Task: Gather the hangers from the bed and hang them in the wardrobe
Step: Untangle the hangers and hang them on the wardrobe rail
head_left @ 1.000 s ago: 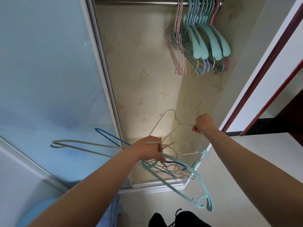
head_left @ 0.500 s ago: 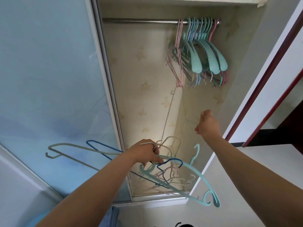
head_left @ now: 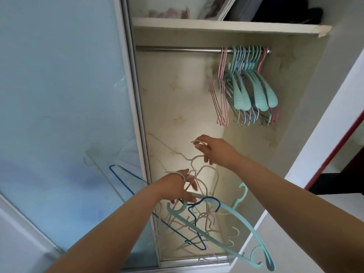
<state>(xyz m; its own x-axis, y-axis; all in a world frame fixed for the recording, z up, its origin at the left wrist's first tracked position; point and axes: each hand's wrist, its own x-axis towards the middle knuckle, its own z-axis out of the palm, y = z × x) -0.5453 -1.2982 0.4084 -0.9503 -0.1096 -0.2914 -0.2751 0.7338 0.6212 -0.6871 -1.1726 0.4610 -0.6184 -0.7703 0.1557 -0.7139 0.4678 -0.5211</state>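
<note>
My left hand (head_left: pixel 178 189) grips a tangled bunch of hangers (head_left: pixel 199 219) in front of the open wardrobe: a wide teal plastic one (head_left: pixel 244 231), a blue wire one (head_left: pixel 197 215) and several pale thin ones. My right hand (head_left: pixel 214 151) is above it and pinches the hook of a single pale thin hanger (head_left: pixel 195 160), whose body blurs off to the left. Higher up, the metal rail (head_left: pixel 177 49) carries several pink, teal and blue hangers (head_left: pixel 246 85) crowded at its right end.
A frosted blue sliding door (head_left: pixel 63 115) covers the wardrobe's left side. A shelf (head_left: pixel 226 26) with stored items sits above the rail. A white wall with a dark red door frame (head_left: pixel 334 142) stands on the right. The rail's left part is bare.
My right hand has moved left and up with the pale hanger's hook in its fingers. My view has tilted upward, bringing the shelf above the rail into sight.
</note>
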